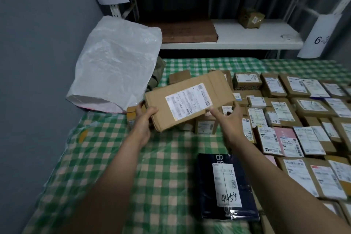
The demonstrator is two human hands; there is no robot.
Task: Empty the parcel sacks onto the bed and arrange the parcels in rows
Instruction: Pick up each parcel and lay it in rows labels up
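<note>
A long brown cardboard parcel [190, 99] with a white label is held tilted above the bed [106, 157]. My left hand [145, 119] grips its near left end. My right hand [229, 118] holds its right end from below, fingers curled under the edge. A white woven parcel sack [115, 62] lies slumped at the bed's far left against the wall. Several labelled parcels [296, 112] lie in rows on the right half of the bed. A dark blue parcel [228, 186] marked 4458 lies near me.
The bed has a green checked cover under clear plastic. Several small loose boxes [205, 125] lie under the held parcel. Behind the bed runs a white shelf [252, 34] with a flat brown carton and a small box. A grey wall closes the left side.
</note>
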